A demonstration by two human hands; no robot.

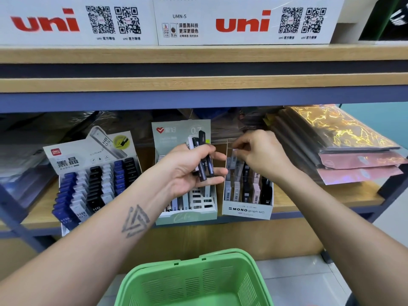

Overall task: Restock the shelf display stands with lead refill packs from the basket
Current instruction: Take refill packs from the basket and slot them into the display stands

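My left hand (189, 166) holds several slim black and white lead refill packs (204, 157) palm-up, in front of the grey-green 0.7 display stand (187, 217). My right hand (260, 153) reaches over the MONO graph MG stand (247, 209), and its fingertips pinch a white pack (234, 151) at the top of the stand's rear left row. That stand holds black, white and pink packs. The blue, white and black HB 0.5 stand (72, 173) sits at the left of the shelf. The green basket (198, 281) is below, its visible inside bare.
Stacked shiny pink and gold folders (344, 151) lie right of the MONO stand. White uni boxes (242, 23) stand on the shelf above. A wooden shelf edge (198, 85) overhangs the stands. Plastic-wrapped stock sits at the far left.
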